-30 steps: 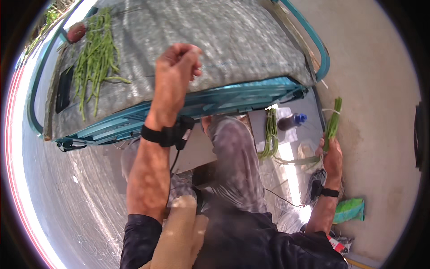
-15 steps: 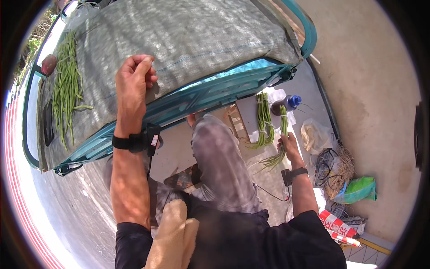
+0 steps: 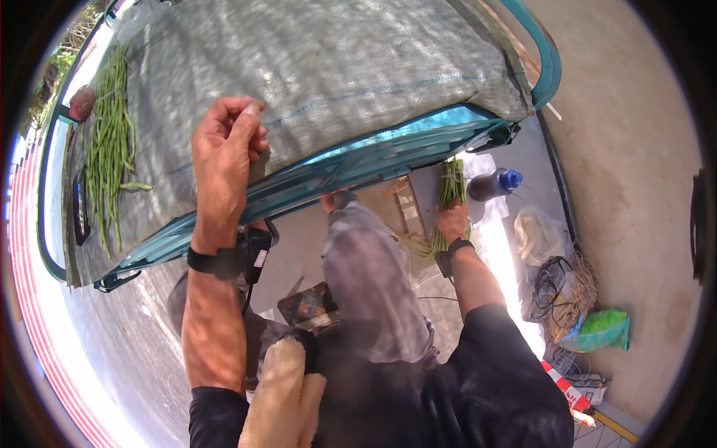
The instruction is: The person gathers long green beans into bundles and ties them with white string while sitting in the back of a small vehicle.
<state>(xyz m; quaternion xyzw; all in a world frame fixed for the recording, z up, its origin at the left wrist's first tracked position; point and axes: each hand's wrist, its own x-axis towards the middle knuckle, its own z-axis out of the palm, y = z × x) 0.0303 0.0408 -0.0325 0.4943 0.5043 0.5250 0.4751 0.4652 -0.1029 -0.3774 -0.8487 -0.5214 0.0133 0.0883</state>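
My right hand (image 3: pixel 452 221) is closed round a bunch of long green beans (image 3: pixel 452 181) low on the right, beyond the teal frame. Their upper ends stick out past my fingers, and their tails spread below. Neighbouring bunches overlap here, so I cannot separate them clearly. My left hand (image 3: pixel 230 142) hovers over the grey woven sheet (image 3: pixel 328 60), fingers curled and thumb tip against the index finger. Whatever it pinches, if anything, is hidden. Loose long beans (image 3: pixel 110 149) lie on the sheet's left side, beside a black-handled tool (image 3: pixel 81 205).
A teal metal frame (image 3: pixel 358 160) edges the sheet. A dark reddish round object (image 3: pixel 81 103) sits at the far left. Right of my right hand stand a blue-capped bottle (image 3: pixel 494 184), a clear plastic bag (image 3: pixel 539 233), dried fibre strands (image 3: pixel 571 299) and a green bag (image 3: pixel 601 331).
My right hand has moved left and farther away with its bean bunch, from beside the bottle to the other beans. My left hand stays nearly in place.
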